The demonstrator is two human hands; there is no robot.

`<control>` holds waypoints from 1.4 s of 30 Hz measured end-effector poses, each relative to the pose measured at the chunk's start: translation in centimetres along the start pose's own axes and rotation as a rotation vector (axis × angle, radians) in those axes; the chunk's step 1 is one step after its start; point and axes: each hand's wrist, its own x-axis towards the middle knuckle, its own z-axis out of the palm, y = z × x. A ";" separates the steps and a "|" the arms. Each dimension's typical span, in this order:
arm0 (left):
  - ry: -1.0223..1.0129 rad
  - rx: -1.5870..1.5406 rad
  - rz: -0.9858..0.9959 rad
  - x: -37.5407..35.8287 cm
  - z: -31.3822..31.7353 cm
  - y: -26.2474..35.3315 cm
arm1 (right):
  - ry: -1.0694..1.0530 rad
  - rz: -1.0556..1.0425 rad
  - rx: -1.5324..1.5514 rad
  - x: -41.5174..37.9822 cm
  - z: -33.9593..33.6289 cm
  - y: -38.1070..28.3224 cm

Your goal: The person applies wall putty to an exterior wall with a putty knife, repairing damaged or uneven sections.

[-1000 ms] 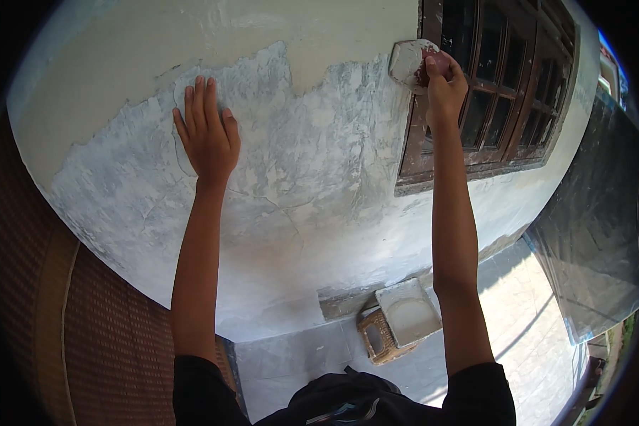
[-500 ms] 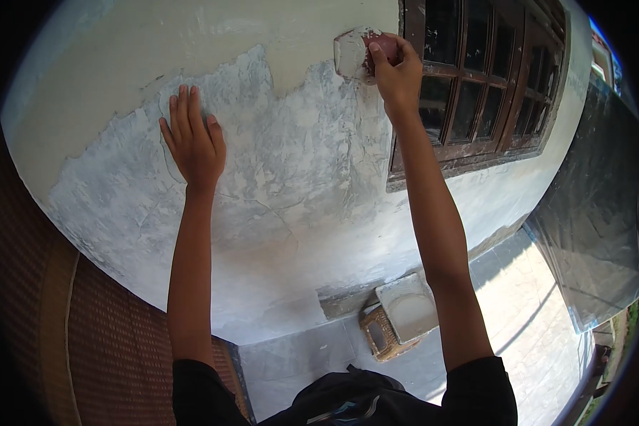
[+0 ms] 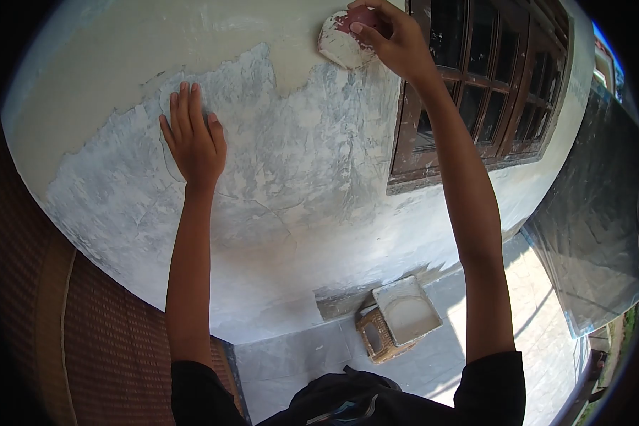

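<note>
My left hand [image 3: 197, 145] lies flat on the wall [image 3: 284, 156], fingers up and slightly spread, over the grey-white patchy coat. Near the window's upper left corner, my right hand [image 3: 403, 44] grips a dark red putty spreader [image 3: 339, 44]. White putty cakes the spreader's broad blade, which is against the wall at the ragged border between the cream layer and the grey coat. Some fingers of my right hand are hidden behind the tool.
A brown wooden window [image 3: 468, 92] with dark panes is at the right. Below, a pale square tray [image 3: 406, 310] of putty rests on a woven stool [image 3: 376, 337] on the tiled floor [image 3: 298, 366]. Woven panelling [image 3: 113, 341] borders the left; a plastic sheet [image 3: 582, 220] hangs at right.
My right hand has moved up and the spreader has shifted slightly left and tilted, its blade now angled downward. My left hand has stayed in place.
</note>
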 end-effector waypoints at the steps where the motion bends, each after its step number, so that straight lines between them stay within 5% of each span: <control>1: -0.002 -0.002 -0.002 0.0 0.0 0.0 | -0.029 -0.008 -0.059 0.5 0.1 0.2; 42: -0.012 -0.003 -0.017 -0.1 0.0 0.0 | -0.267 -0.005 -0.177 4.4 -3.1 0.1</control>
